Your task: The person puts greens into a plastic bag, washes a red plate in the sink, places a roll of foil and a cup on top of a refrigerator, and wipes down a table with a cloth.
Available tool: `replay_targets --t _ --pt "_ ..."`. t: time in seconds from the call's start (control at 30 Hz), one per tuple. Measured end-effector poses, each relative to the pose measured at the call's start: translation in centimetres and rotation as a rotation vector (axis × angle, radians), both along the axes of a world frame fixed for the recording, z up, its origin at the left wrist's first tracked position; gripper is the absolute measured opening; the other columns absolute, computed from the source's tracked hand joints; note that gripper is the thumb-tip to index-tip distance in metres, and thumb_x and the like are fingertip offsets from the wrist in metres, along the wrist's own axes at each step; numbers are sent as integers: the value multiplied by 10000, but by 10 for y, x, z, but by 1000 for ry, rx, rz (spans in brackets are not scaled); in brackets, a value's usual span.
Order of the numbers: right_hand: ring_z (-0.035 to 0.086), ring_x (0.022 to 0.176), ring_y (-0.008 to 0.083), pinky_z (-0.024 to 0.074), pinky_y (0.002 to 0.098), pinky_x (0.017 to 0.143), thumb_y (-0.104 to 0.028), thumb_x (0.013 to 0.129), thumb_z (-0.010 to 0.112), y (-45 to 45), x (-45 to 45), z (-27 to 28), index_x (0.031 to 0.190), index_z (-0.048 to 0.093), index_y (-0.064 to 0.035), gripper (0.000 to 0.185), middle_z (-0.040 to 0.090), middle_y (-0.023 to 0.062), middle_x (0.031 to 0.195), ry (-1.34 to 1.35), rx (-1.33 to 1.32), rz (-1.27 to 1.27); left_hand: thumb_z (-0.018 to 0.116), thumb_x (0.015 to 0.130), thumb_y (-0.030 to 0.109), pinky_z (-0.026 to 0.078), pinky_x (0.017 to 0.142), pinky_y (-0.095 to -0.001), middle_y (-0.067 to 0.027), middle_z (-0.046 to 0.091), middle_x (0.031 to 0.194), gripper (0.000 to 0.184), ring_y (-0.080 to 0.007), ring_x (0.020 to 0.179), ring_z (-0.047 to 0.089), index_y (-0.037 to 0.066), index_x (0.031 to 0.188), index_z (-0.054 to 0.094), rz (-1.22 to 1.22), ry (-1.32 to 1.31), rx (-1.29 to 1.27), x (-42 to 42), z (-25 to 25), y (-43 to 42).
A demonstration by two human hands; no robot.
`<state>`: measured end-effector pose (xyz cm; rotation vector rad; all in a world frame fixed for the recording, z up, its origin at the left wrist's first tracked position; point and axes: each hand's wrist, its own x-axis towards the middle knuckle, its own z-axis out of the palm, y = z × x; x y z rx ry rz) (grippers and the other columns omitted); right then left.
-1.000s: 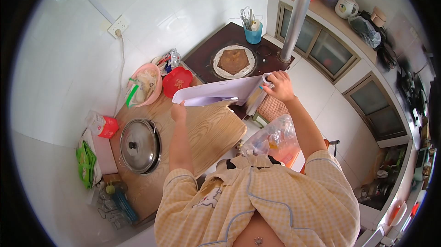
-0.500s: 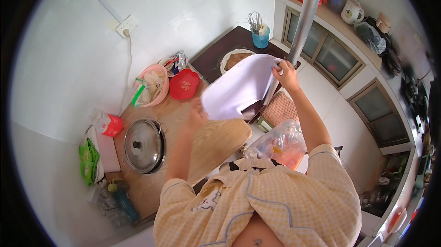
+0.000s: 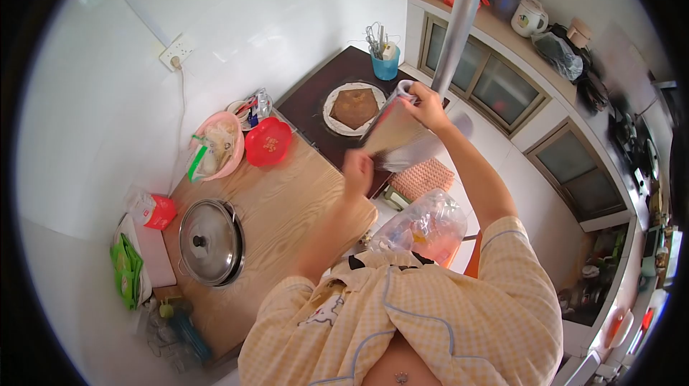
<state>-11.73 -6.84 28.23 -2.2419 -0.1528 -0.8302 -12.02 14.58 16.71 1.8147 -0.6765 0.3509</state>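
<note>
A thin, pale, shiny sheet (image 3: 399, 129), rounded at the corners in the earlier view, hangs tilted between my two hands above the table's right end. Motion smears it, so its exact kind is unclear. My right hand (image 3: 425, 104) is closed on its upper edge. Lower and to the left, my left hand (image 3: 357, 172) is blurred but looks curled into a fist at the sheet's lower left end. Behind the sheet, a brown flat piece (image 3: 354, 109) lies on a round white plate (image 3: 333, 122) on the dark surface.
On the wooden table (image 3: 287, 206) stand a lidded steel pot (image 3: 208, 242), a red dish (image 3: 268, 142) and a pink basin (image 3: 231, 165). A blue utensil cup (image 3: 385, 65) is at the back. A metal pole (image 3: 461, 20) rises close to my right hand. Plastic bags (image 3: 423, 224) sit below.
The sheet has turned from broad side to nearly edge-on and swung right, uncovering the plate. My left hand has moved right and my right hand slightly left. The view has shifted a little.
</note>
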Motion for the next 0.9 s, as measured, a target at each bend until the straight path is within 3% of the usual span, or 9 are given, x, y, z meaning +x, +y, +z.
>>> replay_targets --t 0.1,0.23,0.33,0.43,0.57,0.7,0.77,0.83,0.9 --pt "497 599 198 434 288 562 -134 694 639 5 -8 17 746 477 -6 213 489 94 728 64 23 214 616 700 73 405 751 -316 -145 464 1066 387 -250 958 458 32 1056 472 -175 -20 32 64 27 9" --pt "418 563 155 384 265 511 -158 707 640 14 -14 29 693 439 -3 254 431 72 627 110 30 332 695 631 113 384 826 -319 -116 402 1176 608 -221 1042 410 34 1157 399 -509 -48 241 105 27 -2" --pt "395 553 104 374 242 501 -173 725 636 14 -18 34 676 434 -9 265 412 45 596 134 83 331 717 611 120 365 836 -276 -31 492 1038 548 -122 951 451 43 1087 457 -1158 822 300 108 28 -8" --pt "375 558 56 362 219 491 -174 753 623 5 -21 33 674 435 -17 257 407 13 585 163 153 320 747 599 244 407 748 -256 -20 558 901 539 -111 864 511 36 1014 472 -1311 1013 247 91 31 -17" --pt "371 592 31 352 208 511 -144 789 586 -27 -42 28 700 438 -37 203 412 -35 626 278 361 367 705 613 84 412 740 -225 -11 571 875 459 -92 795 522 10 1024 517 -1289 987 298 80 35 -45" --pt "392 624 43 365 208 567 -116 786 568 -73 -70 16 713 445 -29 167 417 -29 634 403 409 276 682 625 149 423 741 -238 -59 587 912 451 -117 827 542 -20 1019 541 -1326 1055 381 73 53 -69" --pt "440 668 78 400 239 612 -91 772 555 -92 -89 12 740 480 -16 111 482 -2 704 216 160 244 664 637 164 435 708 -245 -65 585 891 434 -122 803 546 -21 1012 547 -1330 1087 416 66 66 -80" --pt "497 773 117 425 267 675 -75 758 545 -103 -110 4 801 535 -11 77 542 27 850 283 176 146 669 631 179 444 683 -252 -84 588 864 456 -125 765 553 -24 1020 543 -1295 1011 634 64 69 -96" --pt "514 872 137 436 269 721 -67 740 561 -112 -129 -2 839 566 -13 113 540 47 994 540 481 -111 677 615 205 445 682 -255 -111 593 855 479 -137 743 559 -34 1010 547 -1209 1016 772 55 69 -110"
